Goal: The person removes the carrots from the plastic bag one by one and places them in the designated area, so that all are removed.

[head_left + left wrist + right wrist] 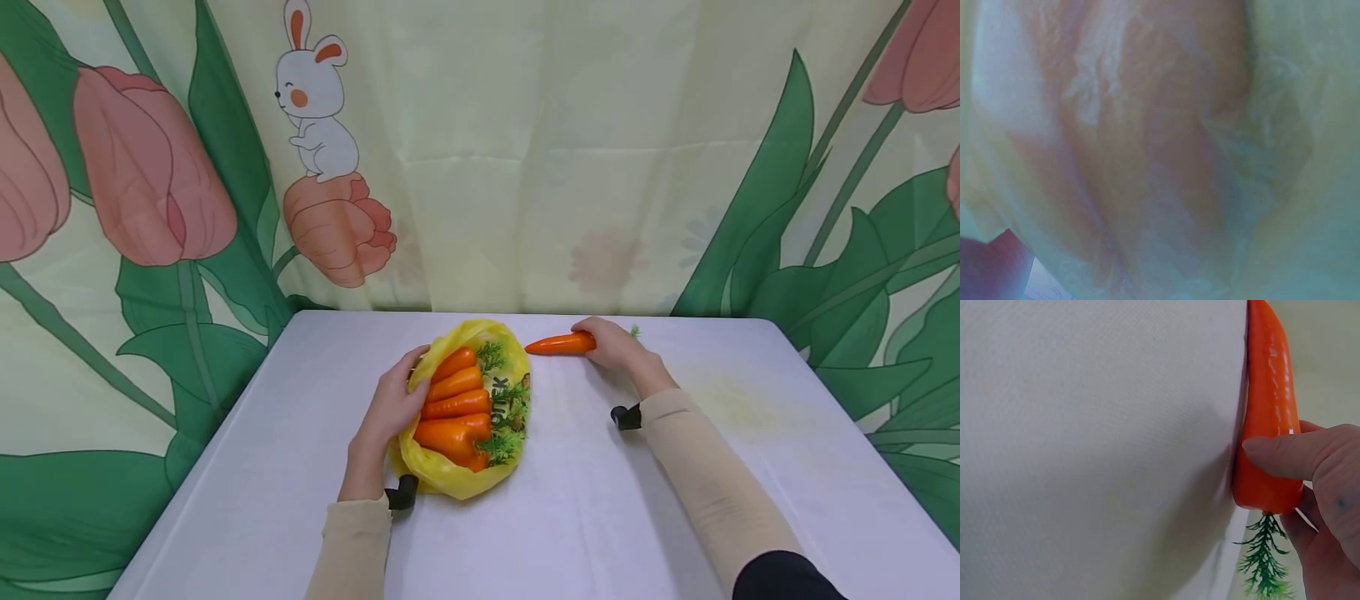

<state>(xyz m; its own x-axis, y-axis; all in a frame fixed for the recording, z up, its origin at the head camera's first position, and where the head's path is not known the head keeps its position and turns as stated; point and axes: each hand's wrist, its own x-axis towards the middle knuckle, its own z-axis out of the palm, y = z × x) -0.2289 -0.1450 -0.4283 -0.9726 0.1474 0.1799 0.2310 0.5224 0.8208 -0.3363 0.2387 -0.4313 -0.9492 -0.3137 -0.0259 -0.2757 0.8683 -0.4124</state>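
A yellow plastic bag (pixel 457 486) lies with its mouth open, showing several orange carrots (pixel 453 406) with green tops stacked inside. My left hand (pixel 390 404) holds the bag's left rim, thumb at the mouth and fingers mostly hidden by the plastic. Through the left wrist view, the translucent bag (pixel 1285 206) fills nearly everything, with blurred orange shapes behind it. To the right of the bag, my right hand (pixel 618 343) grips a single carrot (pixel 558 344) near its thick end, tip pointing left. Up close, that carrot (pixel 1269 394) has a feathery green top (pixel 1266 556) below the thumb.
A white-covered table (pixel 570 517) extends under both arms. Behind its far edge hangs a curtain (pixel 480 167) printed with tulips and a rabbit. Small black devices (pixel 626 417) sit at both wrists.
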